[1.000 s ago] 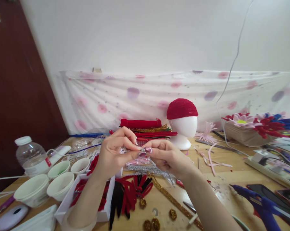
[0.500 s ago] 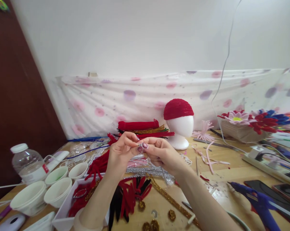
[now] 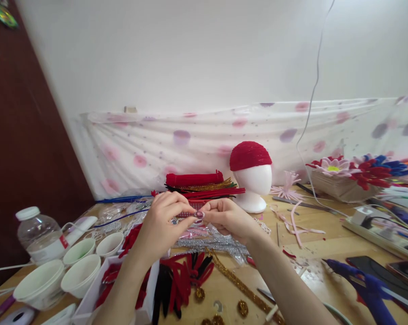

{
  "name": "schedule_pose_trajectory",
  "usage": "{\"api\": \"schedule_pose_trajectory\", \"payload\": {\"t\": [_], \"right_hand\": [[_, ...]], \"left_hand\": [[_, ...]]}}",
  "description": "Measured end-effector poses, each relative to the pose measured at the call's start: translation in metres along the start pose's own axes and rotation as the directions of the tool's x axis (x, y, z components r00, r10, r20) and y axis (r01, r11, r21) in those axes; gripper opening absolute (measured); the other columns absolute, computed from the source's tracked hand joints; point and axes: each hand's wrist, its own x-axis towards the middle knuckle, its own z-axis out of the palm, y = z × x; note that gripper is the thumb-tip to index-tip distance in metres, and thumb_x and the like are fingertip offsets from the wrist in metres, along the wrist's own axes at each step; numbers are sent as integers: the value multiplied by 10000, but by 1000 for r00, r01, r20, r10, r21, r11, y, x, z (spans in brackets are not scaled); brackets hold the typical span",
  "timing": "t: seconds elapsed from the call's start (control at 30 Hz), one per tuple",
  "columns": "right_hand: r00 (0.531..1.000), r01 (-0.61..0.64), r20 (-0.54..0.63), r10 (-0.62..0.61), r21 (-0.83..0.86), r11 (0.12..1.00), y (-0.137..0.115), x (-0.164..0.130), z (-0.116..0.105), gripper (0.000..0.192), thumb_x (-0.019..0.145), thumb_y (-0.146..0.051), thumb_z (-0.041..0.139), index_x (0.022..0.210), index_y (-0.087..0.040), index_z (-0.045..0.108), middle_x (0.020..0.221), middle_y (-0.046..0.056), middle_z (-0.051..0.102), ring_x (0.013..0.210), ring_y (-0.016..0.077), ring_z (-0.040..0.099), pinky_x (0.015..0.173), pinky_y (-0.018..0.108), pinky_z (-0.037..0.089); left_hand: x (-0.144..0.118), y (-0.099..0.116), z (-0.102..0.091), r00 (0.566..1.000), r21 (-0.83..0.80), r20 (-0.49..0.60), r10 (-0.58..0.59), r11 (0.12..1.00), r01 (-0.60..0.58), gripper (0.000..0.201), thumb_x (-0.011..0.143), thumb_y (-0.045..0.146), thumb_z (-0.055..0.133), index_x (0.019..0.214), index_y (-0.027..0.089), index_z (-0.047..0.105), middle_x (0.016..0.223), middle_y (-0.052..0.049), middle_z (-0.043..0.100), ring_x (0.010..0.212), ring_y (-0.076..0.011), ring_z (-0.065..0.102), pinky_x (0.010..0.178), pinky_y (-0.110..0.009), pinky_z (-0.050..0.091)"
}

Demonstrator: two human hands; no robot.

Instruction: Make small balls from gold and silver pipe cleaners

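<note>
both hands (image 3: 193, 219) pinch a tiny piece (image 3: 199, 215), orientation unclear.

Fuzzy stems, foam and bare wood

The wooden table (image 3: 329, 246) looks smooth with a soft sheen. Red pipe cleaners (image 3: 193, 179) are fuzzy and matt; silver ones (image 3: 210, 241) glitter like tinsel. The head form (image 3: 254, 183) is smooth matt white foam. The paper cups (image 3: 78, 275) look matt; the bottle (image 3: 38, 232) is clear glossy plastic.
</note>
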Motion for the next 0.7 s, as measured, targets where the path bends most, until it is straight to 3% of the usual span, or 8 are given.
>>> {"api": "schedule_pose_trajectory", "payload": {"t": [0.17,0.27,0.47,0.57,0.7], "right_hand": [[996,37,-82,-45,-107,994,7,5,3,285,608,-328,870,638,-160,642,414,-107,452,381,33,239,386,230,77],[994,42,-93,-53,-114,993,10,7,-2,302,628,-358,861,653,-165,630,431,-98,476,372,33,237,385,238,71],[999,21,-38,-24,-74,997,7,7,-11,374,639,-465,830,694,-199,573,431,-136,335,389,44,155,393,239,73],[1000,22,-17,-24,-87,996,5,5,-12,349,657,-433,832,742,-195,591,474,-122,360,413,52,173,399,241,87],[998,60,-13,-68,-322,945,6,1,-17,229,788,-374,742,832,-187,618,578,-67,470,473,74,293,428,238,176]], "left_hand": [[0,0,-1,981,234,170,93,963,-132,93,876,96,665,851,172,713,846,-25,704,836,-221,654,1007,-564,381],[-1,-3,11,989,252,123,85,961,-114,106,918,124,621,898,187,705,873,-24,715,854,-207,664,1028,-541,389],[-2,-6,31,990,220,-64,128,969,-112,144,924,119,611,838,188,703,762,-6,691,755,-178,643,926,-426,499],[-2,-8,30,991,241,-55,122,965,-106,183,931,107,586,804,184,693,738,-3,689,736,-173,636,941,-430,499],[-2,-10,25,992,281,36,122,951,-127,169,938,125,580,836,179,704,785,-16,716,769,-186,651,1003,-484,454]]}}
